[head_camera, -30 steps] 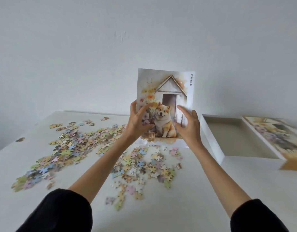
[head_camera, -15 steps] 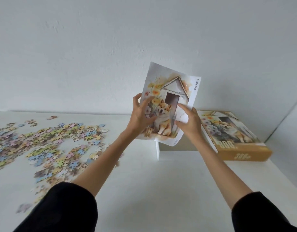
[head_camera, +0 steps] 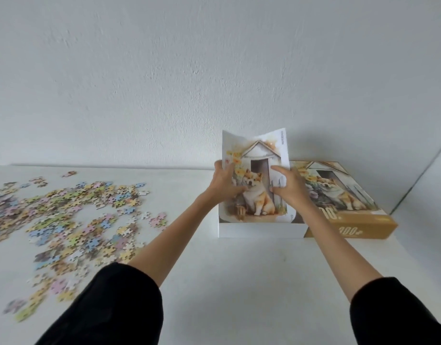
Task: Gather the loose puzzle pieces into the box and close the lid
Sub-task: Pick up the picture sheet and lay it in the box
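A paper reference picture (head_camera: 258, 170) of a dog and a doghouse stands bent, its lower edge inside the open white box (head_camera: 259, 231). My left hand (head_camera: 223, 186) grips its left edge and my right hand (head_camera: 290, 189) grips its right side. The box lid (head_camera: 351, 210), printed with the same dog picture and with tan sides, lies right of the box, partly over it. Many loose pastel puzzle pieces (head_camera: 72, 215) are spread over the left part of the white table (head_camera: 239, 277).
A white wall rises directly behind the table. The table's right edge runs close beside the lid. A few stray pieces (head_camera: 69, 173) lie near the far table edge.
Both hands carried the reference picture to the right and down, from above the puzzle pieces into the open box. The view swung right with them.
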Demonstrator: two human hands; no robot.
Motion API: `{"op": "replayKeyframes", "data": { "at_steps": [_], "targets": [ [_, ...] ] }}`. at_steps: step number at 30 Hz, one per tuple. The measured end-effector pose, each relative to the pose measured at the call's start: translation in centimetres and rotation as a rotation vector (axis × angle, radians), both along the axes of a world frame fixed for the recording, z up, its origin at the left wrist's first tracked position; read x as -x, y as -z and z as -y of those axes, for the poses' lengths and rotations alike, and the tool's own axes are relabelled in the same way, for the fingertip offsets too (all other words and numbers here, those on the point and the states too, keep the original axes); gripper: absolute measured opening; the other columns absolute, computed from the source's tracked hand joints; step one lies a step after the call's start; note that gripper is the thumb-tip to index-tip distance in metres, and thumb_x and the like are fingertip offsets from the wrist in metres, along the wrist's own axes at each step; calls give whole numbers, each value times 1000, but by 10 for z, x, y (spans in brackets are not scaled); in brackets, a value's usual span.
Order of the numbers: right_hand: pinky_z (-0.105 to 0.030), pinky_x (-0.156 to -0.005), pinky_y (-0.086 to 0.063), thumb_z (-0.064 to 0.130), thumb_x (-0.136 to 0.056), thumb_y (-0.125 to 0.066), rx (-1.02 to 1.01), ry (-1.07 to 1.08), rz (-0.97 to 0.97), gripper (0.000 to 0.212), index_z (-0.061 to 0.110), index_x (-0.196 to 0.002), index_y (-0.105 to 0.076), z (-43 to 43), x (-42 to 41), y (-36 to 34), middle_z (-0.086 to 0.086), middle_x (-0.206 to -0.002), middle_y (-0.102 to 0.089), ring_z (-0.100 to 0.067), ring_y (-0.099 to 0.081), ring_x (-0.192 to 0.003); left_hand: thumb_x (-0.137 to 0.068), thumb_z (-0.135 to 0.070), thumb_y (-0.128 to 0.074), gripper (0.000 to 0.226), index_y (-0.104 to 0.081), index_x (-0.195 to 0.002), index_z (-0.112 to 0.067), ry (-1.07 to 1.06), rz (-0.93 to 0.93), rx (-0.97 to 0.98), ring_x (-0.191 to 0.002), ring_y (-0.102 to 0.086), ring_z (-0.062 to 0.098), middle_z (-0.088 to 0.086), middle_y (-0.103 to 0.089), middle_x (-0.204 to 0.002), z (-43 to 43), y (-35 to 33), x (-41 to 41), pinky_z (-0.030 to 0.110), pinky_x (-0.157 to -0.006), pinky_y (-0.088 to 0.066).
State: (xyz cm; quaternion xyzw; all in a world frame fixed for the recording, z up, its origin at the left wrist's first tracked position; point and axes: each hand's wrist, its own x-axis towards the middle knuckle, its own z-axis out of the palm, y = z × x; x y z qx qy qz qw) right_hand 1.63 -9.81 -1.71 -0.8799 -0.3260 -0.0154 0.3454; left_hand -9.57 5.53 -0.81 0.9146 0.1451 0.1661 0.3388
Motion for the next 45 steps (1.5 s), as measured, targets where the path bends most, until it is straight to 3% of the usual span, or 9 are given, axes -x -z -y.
{"op": "replayKeyframes", "data": {
  "at_steps": [4,8,12,18,23,29,37,40,45],
  "targets": [
    [-44,-99,-35,21,-82,-66,319,-15,64,60,22,-137,-41,2,-2,18,-13,-135,-41,-32,-34,-129,-83,-41,-63,69,-31,-134,-7,-56,-271,-187,-130,-21,37,19,-17,-141,6,26,-6,44,-105,-30],
    [-49,-105,-25,31,-85,-61,531,0,121,59,26,-138,-36,2,-2,23,-13,-140,-32,-32,-20,-135,-87,-52,-51,74,-28,-136,-1,-80,-334,-364,-141,13,36,15,26,-151,12,35,-11,50,-113,-14],
    [-52,-108,-17,36,-84,-61,656,10,143,41,23,-123,-55,1,-6,18,-13,-144,-17,-36,-9,-135,-95,-47,-36,62,-31,-136,0,-77,-367,-456,-140,21,36,19,23,-152,6,37,-22,50,-114,5],
    [-41,-110,-21,27,-92,-50,435,-129,191,53,20,-141,-33,-12,-25,9,-14,-150,-16,-32,-14,-138,-98,-44,-31,67,-14,-145,1,-144,-392,-529,-142,10,40,28,4,-152,-10,38,-51,46,-116,-2],
    [-39,-106,-30,19,-94,-45,413,-172,167,56,22,-145,-22,-31,-38,24,-9,-152,-17,-26,-18,-139,-98,-41,-31,63,-19,-144,1,-102,-396,-575,-144,0,35,22,-11,-153,-13,51,-64,42,-118,-4],
    [-39,-112,-26,19,-93,-47,376,-208,100,64,21,-148,-13,-39,-43,46,-8,-152,-21,-28,-21,-139,-97,-38,-36,58,-25,-139,0,-90,-359,-489,-138,-14,37,21,-20,-147,-11,59,-71,46,-112,-19],
    [-41,-100,-37,30,-93,-44,471,-132,63,50,17,-140,-33,-46,-52,52,-15,-137,-38,-33,-34,-127,-97,-38,-34,55,-25,-141,-5,-54,-396,-420,-127,-31,38,23,-33,-136,-15,65,-75,43,-104,-28],
    [-40,-98,-35,29,-93,-44,401,-84,91,49,16,-139,-35,-50,-57,52,-16,-135,-36,-33,-30,-128,-97,-38,-35,59,-17,-145,-8,-52,-373,-354,-135,-19,39,23,-22,-144,-18,61,-79,46,-109,-22],
    [-39,-114,-10,30,-95,-40,405,-150,48,54,15,-144,-24,-55,-64,61,-13,-153,-14,-31,-9,-142,-97,-44,-33,63,-8,-149,-17,-19,-456,-213,-142,14,36,14,11,-155,-24,66,-85,50,-114,2]
  ]
}}
